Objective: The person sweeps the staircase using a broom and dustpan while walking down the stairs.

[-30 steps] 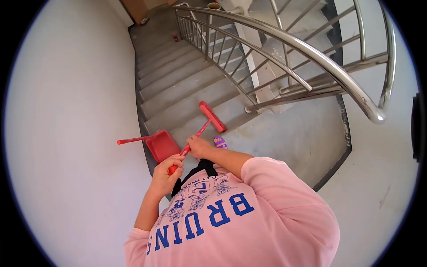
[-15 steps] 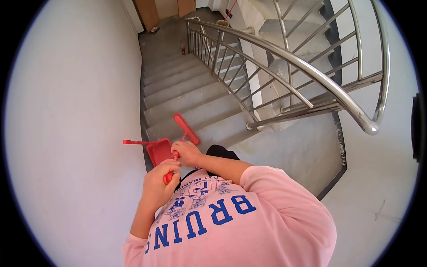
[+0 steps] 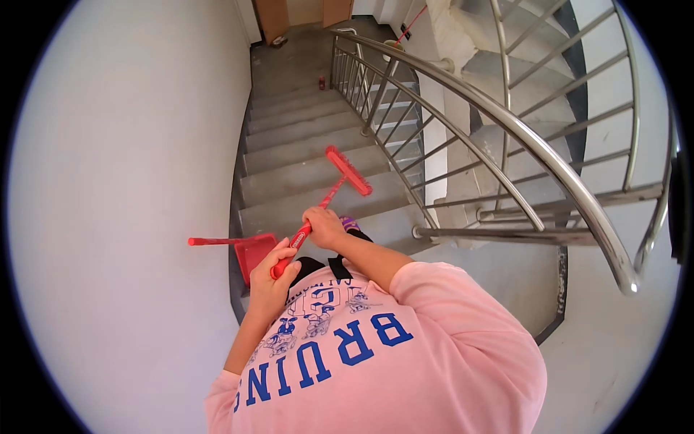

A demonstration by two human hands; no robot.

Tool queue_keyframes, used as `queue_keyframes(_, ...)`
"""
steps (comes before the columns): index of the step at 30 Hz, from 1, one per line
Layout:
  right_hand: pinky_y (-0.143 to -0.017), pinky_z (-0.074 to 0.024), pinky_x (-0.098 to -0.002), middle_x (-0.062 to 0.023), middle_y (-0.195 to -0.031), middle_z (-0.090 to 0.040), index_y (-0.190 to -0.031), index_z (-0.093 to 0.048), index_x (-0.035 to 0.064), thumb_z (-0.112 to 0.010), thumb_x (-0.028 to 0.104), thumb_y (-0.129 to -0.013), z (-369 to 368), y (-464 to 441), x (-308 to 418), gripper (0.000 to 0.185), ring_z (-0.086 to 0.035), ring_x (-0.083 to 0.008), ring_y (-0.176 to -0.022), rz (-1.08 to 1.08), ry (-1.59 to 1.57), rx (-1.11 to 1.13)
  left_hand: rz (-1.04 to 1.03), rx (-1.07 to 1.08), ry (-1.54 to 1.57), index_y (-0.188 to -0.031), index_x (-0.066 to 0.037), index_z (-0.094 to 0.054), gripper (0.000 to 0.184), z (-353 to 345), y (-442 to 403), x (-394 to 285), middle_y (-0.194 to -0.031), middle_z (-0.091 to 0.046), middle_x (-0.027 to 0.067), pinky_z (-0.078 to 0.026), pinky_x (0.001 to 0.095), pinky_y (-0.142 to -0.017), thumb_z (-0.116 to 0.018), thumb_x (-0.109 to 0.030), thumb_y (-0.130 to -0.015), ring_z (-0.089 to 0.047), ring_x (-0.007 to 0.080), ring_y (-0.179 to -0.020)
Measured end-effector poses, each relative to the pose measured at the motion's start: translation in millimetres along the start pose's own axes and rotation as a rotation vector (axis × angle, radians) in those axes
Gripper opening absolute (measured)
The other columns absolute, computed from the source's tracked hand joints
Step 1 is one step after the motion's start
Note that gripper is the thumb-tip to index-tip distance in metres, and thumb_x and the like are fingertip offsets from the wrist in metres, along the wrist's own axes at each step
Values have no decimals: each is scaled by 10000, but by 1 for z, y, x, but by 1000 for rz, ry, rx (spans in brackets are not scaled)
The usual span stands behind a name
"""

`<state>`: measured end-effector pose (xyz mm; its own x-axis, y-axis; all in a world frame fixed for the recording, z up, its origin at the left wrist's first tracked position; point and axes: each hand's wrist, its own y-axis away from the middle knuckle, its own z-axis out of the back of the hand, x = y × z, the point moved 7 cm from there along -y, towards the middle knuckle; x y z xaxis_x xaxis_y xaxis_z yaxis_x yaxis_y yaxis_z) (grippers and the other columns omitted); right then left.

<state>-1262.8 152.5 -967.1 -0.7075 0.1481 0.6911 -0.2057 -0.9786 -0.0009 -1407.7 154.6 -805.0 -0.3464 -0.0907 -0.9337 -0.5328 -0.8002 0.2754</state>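
My left hand (image 3: 273,271) is wrapped round the grip end of a red broom (image 3: 348,172). Farther down the same handle, my right hand (image 3: 325,227) is closed on it. The broom head, with red bristles, is over a grey step ahead of my hands; whether it touches is hard to tell. Beside my left hand, a red dustpan (image 3: 250,256) sits by the left wall, its handle pointing left and its right part hidden behind my hand. A purple sandal (image 3: 349,223) shows partly behind my right hand.
Grey stairs (image 3: 296,155) descend to a landing with wooden doors (image 3: 271,18). A metal railing (image 3: 499,108) runs along the right, and a white wall (image 3: 144,181) borders the left. A red bottle (image 3: 322,83) stands lower down; a bucket (image 3: 393,47) is beyond the railing.
The broom head has swung away from the dustpan, forward and to the right. Both hands have kept hold of the handle. The view has shifted, with the stairs and railing farther right.
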Motion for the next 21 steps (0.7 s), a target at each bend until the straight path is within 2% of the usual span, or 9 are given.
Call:
queue_keyframes(3,-800,-403,-398,-78,-904,-572,-850,-530,108,-620,112,-731,-8,-17,-66,149,-551,-273,-934,-8,39,76,20,-5,114,-1008,-5,-624,216,-36,-47,43,-1261,-535,194,-384,304,-964,-644,-60,-800,-525,225,-1146)
queue_keyframes(7,-778,-406,-404,-87,-906,-562,-841,-525,108,-618,98,-727,-9,-29,-147,148,-543,-283,-908,-115,92,119,78,41,109,-982,-13,-627,192,-87,-104,57,-1257,-539,183,-371,286,-962,-648,-47,-794,-519,196,-1133)
queue_keyframes(13,-756,-411,-407,-83,-903,-566,-831,-528,125,-628,100,-715,16,-38,-203,156,-547,-289,-913,-157,98,-40,108,153,173,-948,-26,-629,154,-124,-156,60,-1284,-521,155,-370,282,-963,-653,-50,-798,-506,180,-1138)
queue_keyframes(16,-908,-387,-435,-94,-1079,-569,-984,-539,103,-590,91,-743,14,-34,-229,246,-505,-252,-1111,-344,133,205,160,213,173,-934,-31,-624,150,-142,-170,65,-1298,-509,155,-373,278,-959,-645,-43,-786,-508,180,-1136)
queue_keyframes(18,-912,-396,-438,-92,-1091,-567,-1001,-548,111,-594,97,-755,15,-32,-247,251,-507,-246,-1117,-454,175,313,202,291,132,-943,-37,-622,163,-156,-176,72,-1300,-511,152,-374,276,-957,-638,-47,-781,-511,186,-1137)
queue_keyframes(19,-914,-400,-439,-92,-1097,-565,-1009,-552,115,-595,99,-760,13,-29,-255,253,-508,-242,-1120,-506,197,373,230,328,61,-948,-36,-608,163,-162,-178,75,-1325,-486,168,-341,296,-998,-626,-21,-787,-472,201,-1189)
queue_keyframes(21,-911,-416,-430,-91,-1115,-559,-1024,-562,118,-602,117,-773,11,-26,-261,254,-511,-243,-1123,-508,202,456,190,347,22,-959,-42,-608,175,-168,-181,80,-1319,-499,155,-369,286,-967,-622,-54,-785,-506,206,-1156)
